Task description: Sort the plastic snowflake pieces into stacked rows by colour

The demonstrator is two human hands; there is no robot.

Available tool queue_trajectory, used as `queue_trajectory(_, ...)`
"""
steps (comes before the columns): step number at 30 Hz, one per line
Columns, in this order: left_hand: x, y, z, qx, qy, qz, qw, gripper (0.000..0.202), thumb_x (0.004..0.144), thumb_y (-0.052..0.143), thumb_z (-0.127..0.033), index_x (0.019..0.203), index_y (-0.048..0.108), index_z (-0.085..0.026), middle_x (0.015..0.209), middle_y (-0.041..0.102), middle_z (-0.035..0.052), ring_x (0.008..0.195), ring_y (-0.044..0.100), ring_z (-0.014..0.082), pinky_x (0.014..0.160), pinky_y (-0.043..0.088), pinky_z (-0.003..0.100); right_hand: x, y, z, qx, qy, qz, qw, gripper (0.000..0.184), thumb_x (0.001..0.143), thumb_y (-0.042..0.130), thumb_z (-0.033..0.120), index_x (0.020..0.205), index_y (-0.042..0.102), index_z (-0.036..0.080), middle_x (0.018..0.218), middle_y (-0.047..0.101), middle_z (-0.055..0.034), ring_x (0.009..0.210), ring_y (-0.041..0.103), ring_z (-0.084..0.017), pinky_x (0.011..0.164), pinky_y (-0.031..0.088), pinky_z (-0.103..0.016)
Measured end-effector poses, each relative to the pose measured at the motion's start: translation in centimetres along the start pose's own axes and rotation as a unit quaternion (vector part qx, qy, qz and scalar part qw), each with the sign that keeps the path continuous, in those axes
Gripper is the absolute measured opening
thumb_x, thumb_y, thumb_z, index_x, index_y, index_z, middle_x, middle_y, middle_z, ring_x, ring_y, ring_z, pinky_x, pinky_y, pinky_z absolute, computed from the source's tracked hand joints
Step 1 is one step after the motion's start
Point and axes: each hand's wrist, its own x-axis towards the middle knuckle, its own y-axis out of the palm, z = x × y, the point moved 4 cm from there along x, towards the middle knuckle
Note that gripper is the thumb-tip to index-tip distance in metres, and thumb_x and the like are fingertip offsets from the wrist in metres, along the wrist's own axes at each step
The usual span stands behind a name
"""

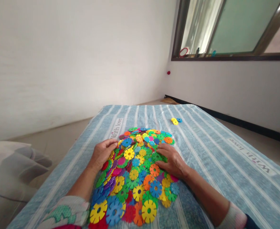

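A large heap of flat, notched plastic snowflake discs (133, 174) in many colours lies on the striped cloth. At the heap's upper left edge, my left hand (103, 153) rests with its fingers stretched toward the discs and the thumb close beside them; its fingertips touch the edge pieces. My right hand (172, 160) lies on the heap's right side, palm down. Its thumb and fingers are apart, with a green disc (156, 156) showing between them. Neither hand clearly lifts a piece. Beneath the right palm, discs are hidden.
Blue cloth with white stripes (208, 152) covers the table. Past the heap, two yellow discs (174, 121) and a blue disc (179, 120) lie together. Sheer white fabric (8, 171) hangs at the left. A window (240, 28) is at upper right, a white wall (78, 57) ahead.
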Motion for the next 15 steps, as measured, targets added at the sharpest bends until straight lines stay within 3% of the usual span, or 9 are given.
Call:
queue_trajectory(4, -0.1, 0.0, 0.0, -0.01, -0.003, 0.004, 1.0, 0.035, 0.058, 0.066, -0.045, 0.081, 0.074, -0.022, 0.085, 0.077, 0.0014, 0.085, 0.068, 0.0238, 0.079, 0.053, 0.029, 0.5, 0.1, 0.5, 0.006, -0.008, 0.05, 0.999, 0.026, 0.079, 0.067, 0.021, 0.105, 0.064, 0.02, 0.114, 0.062, -0.0102, 0.109, 0.056, -0.026, 0.095, 0.045, -0.043)
queue_trajectory(15, 0.0, 0.1, 0.2, -0.019, -0.014, 0.003, 1.0, 0.036, 0.055, 0.067, -0.045, 0.081, 0.074, -0.021, 0.083, 0.076, 0.0016, 0.078, 0.068, 0.0215, 0.07, 0.053, 0.026, 0.2, -0.3, -0.9, 0.012, -0.002, 0.091, 0.996, 0.037, 0.074, 0.072, 0.023, 0.11, 0.065, 0.019, 0.121, 0.06, -0.0112, 0.115, 0.053, -0.027, 0.1, 0.042, -0.042)
